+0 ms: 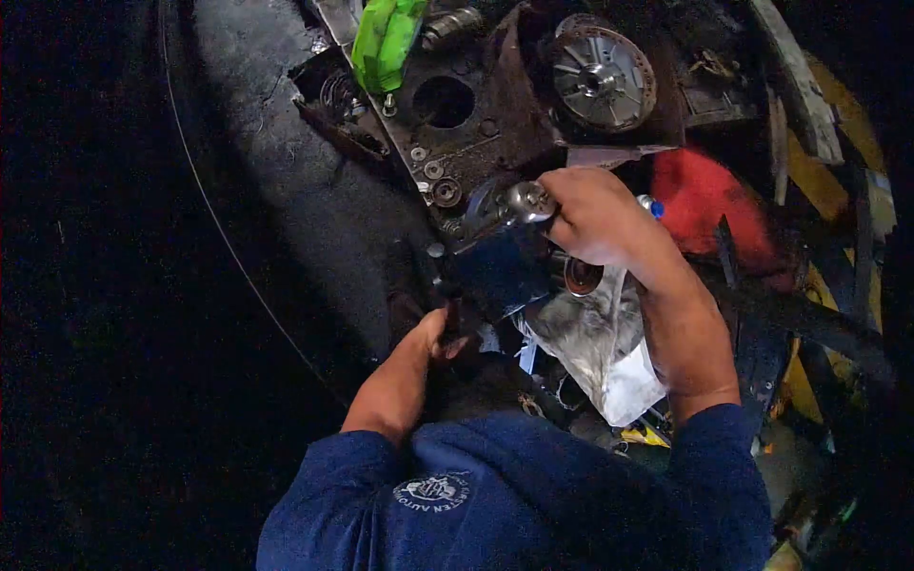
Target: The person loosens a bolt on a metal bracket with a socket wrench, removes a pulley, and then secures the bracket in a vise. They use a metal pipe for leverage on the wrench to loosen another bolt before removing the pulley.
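My right hand (592,215) is closed around a shiny metal part with a rounded end (531,202), held above the greasy bench. Lower down, my left hand (444,335) curls around a dark, slim tool, whose kind is hard to make out in the shadow. A small round metal tip (436,250) shows just above that hand. Beneath the right hand are a dark blue thing (509,266) and a round part with a brown inside (582,277). Several rings and washers (445,192) lie on the metal plate to the left of the right hand.
A finned, round metal drum (606,78) stands at the back right. Near the back left is a bright green object (386,43). Red cloth-like material (709,205) and a blue cap (651,206) lie beyond my right wrist. A dirty whitish rag (595,333) hangs at the near side.
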{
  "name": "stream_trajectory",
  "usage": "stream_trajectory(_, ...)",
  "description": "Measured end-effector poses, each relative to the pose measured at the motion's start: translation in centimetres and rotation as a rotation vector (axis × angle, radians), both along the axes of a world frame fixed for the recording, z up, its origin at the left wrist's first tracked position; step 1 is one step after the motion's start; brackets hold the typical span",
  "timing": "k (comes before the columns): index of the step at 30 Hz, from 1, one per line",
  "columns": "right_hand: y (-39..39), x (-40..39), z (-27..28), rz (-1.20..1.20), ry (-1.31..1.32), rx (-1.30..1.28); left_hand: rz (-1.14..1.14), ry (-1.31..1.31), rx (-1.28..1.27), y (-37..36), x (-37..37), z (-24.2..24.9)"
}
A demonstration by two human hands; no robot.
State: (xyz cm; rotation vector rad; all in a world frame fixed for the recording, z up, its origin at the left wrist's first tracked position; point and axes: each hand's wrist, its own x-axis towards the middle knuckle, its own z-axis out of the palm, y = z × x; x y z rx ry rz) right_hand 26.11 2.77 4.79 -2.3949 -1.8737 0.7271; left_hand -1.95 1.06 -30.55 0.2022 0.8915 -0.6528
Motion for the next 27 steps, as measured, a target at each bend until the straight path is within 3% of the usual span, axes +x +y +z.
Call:
stream_trajectory(3,-2.7,1.7,0.3,-0.099,0.026,0.044,-0.12,-0.191,-0.163,1.2,-1.0,5.4)
stream_trajectory(6,-5.0,2.0,1.1,-0.188,0.085,0.081,-0.042,-0.007,-0.009,0.1,-1.5,11.7)
stream_trajectory(10,-9.2,1.8,0.6,-0.276,0.163,0.286,0.0,-0.218,0.096,-3.8,-3.0,9.5)
stream_trajectory(12,-11.2,1.2,0.3,-0.308,0.204,0.305,-0.47,-0.488,0.443,-4.3,-2.2,9.9)
stream_trajectory(14,-12.9,0.6,0.2,-0.335,0.222,0.28,-0.521,-0.438,0.423,-5.1,-2.6,10.5)
stream_trajectory(17,-15.3,-0.2,-0.2,-0.353,0.279,0.269,-0.351,-0.543,0.613,-5.6,-3.1,11.1)
stream_trajectory(19,-16.5,-0.7,-0.4,-0.356,0.283,0.28,-0.516,-0.413,0.674,-5.4,-3.2,11.9)
stream_trajectory(20,-16.8,-0.9,-0.4,-0.359,0.283,0.283,-0.512,-0.407,0.686,-6.0,-3.6,10.4)
stream_trajectory(22,-17.7,-1.6,-0.3,-0.403,0.311,0.282,-0.746,-0.518,0.814,-7.7,-5.4,4.9)
stream_trajectory(23,-18.2,-1.9,-0.2,-0.454,0.337,0.264,-0.744,-0.516,0.823,-8.9,-6.4,3.5)
stream_trajectory(27,-20.3,-1.8,-1.7,-0.57,0.503,0.248,-0.261,-0.096,0.778,-11.5,-8.4,2.5)
